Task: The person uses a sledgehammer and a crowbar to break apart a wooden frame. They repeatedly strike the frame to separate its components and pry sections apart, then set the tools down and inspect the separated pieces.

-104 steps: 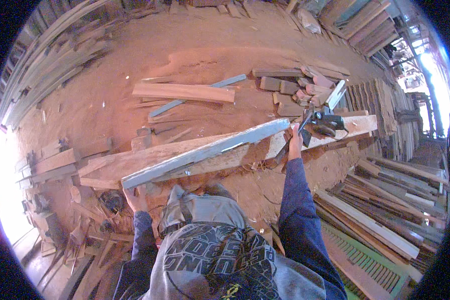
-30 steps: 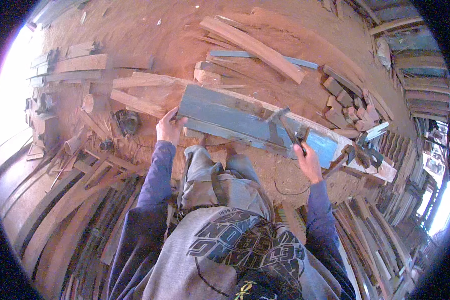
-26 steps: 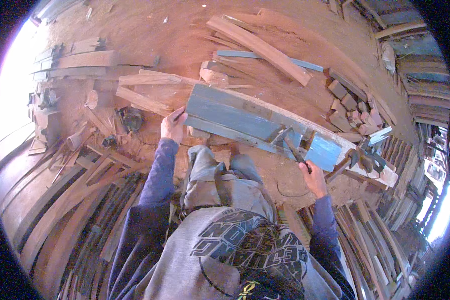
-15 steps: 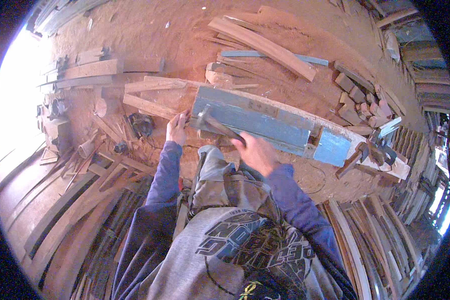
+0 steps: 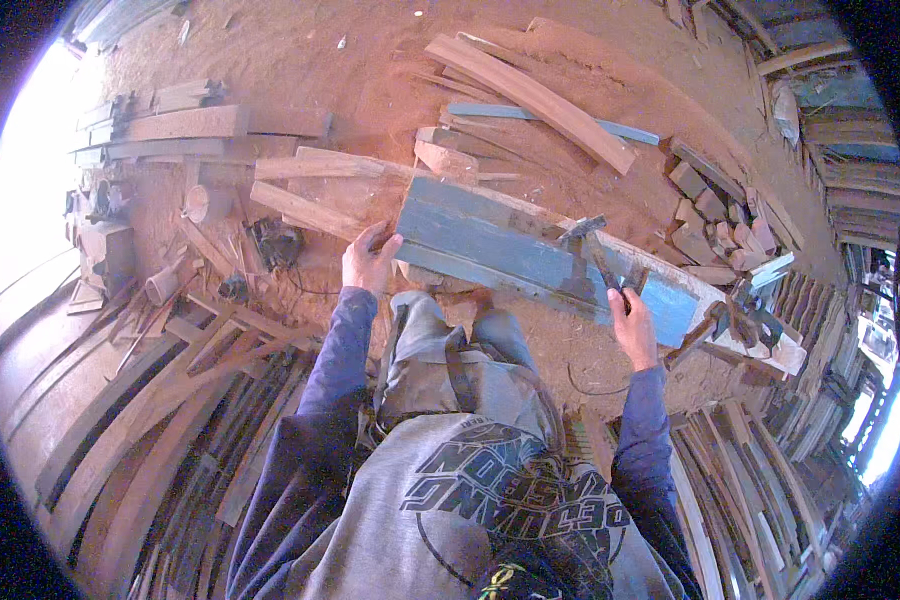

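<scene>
A long board with worn blue-grey paint point(image 5: 490, 228) lies slantwise in front of me on a rough wooden plank point(image 5: 710, 292). My left hand point(image 5: 369, 262) is at the board's left end, with fingers and thumb closed on its edge. Toward the right part of the board, my right hand point(image 5: 634, 330) is wrapped round the handle of a hammer point(image 5: 602, 258). The hammer's head is over the board's far edge, near a dark gap across it. Whether the head touches the wood, I cannot tell.
Hand tools with dark wooden parts point(image 5: 735, 325) lie at the plank's right end. Offcuts point(image 5: 715, 205) are heaped at far right, and loose timber point(image 5: 530, 100) lies on the dusty floor beyond. Stacked planks point(image 5: 150, 430) flank me. A power tool point(image 5: 275, 243) sits at left.
The hammer has swung from the board's left end to its right part with my right hand. My left hand stays by the left end, slightly shifted right.
</scene>
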Demonstrator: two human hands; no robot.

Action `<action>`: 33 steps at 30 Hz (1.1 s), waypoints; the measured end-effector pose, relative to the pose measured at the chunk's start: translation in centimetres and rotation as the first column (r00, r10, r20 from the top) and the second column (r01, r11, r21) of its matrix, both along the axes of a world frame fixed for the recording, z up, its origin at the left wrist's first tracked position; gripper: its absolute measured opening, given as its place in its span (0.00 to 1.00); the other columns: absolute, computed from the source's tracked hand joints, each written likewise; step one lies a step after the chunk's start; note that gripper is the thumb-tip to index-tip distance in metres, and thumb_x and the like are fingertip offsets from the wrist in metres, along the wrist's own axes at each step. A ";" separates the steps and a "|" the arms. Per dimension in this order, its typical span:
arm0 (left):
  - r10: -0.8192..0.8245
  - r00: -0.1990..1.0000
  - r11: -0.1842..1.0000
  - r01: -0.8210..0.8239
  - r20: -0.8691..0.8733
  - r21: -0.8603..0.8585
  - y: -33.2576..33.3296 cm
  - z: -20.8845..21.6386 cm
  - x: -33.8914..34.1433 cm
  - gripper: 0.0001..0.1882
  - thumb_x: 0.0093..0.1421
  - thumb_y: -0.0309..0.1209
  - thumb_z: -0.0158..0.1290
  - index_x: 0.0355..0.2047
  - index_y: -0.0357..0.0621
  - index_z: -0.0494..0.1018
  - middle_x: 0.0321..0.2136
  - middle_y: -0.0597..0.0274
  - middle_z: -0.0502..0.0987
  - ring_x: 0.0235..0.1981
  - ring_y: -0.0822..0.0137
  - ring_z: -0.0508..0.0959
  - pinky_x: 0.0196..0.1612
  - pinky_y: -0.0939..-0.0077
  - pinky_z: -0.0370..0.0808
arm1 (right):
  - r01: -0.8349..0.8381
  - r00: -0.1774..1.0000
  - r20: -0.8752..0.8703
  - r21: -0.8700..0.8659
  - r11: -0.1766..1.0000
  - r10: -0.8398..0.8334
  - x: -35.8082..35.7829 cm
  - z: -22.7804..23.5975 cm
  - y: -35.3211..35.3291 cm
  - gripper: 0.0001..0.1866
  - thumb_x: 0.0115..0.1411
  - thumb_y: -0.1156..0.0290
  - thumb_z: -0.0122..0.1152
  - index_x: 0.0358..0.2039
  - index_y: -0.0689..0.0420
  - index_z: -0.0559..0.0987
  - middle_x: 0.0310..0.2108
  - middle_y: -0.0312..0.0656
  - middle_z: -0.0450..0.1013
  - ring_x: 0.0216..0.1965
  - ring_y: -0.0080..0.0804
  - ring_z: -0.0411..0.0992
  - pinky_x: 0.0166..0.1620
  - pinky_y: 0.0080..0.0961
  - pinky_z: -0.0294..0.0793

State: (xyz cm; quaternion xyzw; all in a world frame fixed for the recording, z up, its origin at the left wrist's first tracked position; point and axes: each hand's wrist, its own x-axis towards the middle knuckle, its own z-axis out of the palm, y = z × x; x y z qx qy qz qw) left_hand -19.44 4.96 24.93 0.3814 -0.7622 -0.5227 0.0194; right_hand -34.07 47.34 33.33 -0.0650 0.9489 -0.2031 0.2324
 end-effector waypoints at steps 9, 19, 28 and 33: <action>0.090 0.993 0.817 -0.030 0.075 -0.576 3.2 0.7 -8.7 0.16 0.66 0.46 0.45 0.46 0.53 0.74 0.46 0.53 0.75 0.52 0.51 0.73 0.53 0.52 0.67 | -0.053 0.993 0.112 0.131 0.990 0.038 -0.4 -0.5 -5.8 0.36 0.66 0.39 0.47 0.52 0.63 0.77 0.46 0.60 0.76 0.49 0.61 0.74 0.52 0.45 0.74; 0.186 0.948 0.721 0.046 0.257 -0.691 6.0 0.5 -11.8 0.19 0.67 0.46 0.43 0.47 0.45 0.72 0.47 0.50 0.72 0.52 0.48 0.71 0.53 0.50 0.65 | -0.102 0.994 0.057 0.083 0.991 0.097 -2.1 0.6 -4.7 0.32 0.65 0.40 0.50 0.50 0.58 0.79 0.39 0.60 0.78 0.42 0.61 0.77 0.45 0.49 0.77; 0.191 0.945 0.686 0.063 0.264 -0.725 6.0 0.0 -12.0 0.20 0.67 0.46 0.43 0.47 0.46 0.72 0.46 0.50 0.73 0.50 0.46 0.72 0.52 0.50 0.67 | -0.030 0.992 0.125 0.086 0.996 0.019 -3.9 1.8 2.7 0.27 0.65 0.46 0.56 0.45 0.60 0.79 0.35 0.58 0.77 0.38 0.59 0.77 0.38 0.42 0.76; 0.179 0.954 0.669 0.062 0.242 -0.741 6.2 0.0 -11.2 0.20 0.67 0.46 0.44 0.47 0.45 0.72 0.45 0.48 0.73 0.50 0.45 0.72 0.52 0.49 0.67 | -0.048 0.966 0.257 0.208 0.977 -0.007 -4.3 3.8 5.8 0.30 0.64 0.41 0.53 0.49 0.56 0.79 0.34 0.57 0.79 0.38 0.60 0.78 0.39 0.50 0.78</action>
